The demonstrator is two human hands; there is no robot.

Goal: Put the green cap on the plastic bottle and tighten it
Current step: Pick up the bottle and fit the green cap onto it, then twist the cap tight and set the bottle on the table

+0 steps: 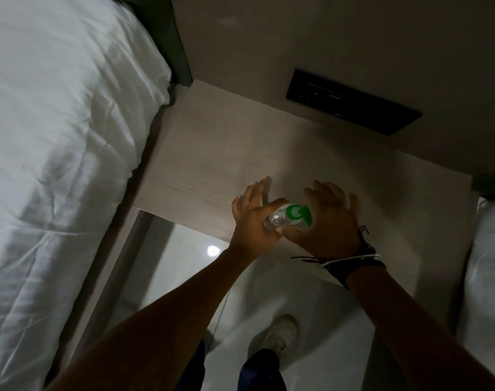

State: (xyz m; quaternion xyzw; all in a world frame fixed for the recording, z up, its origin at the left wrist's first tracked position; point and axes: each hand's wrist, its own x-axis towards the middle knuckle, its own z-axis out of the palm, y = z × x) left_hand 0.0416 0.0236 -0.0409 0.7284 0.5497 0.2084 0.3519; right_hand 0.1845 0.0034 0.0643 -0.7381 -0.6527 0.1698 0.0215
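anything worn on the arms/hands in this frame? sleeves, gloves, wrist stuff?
No gloves, and no sleeves in view: both forearms bare. Left hand and wrist carry nothing. Right hand has dark corded wristbands with loose string ends and one thin pale band across them.

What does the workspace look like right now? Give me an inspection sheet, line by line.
Surface: pale wood bedside table, bare apart from the hands' work.
Job's things: clear plastic bottle held between both hands; green cap at its top, seating unclear.
Clutter: nothing seen.
Grippers: left hand and right hand both against the bottle, fingers spread.
Cables: nothing seen; black cords on right wrist.
Surroundings: white bed on the left, dark wall panel, glossy floor, white shoe.
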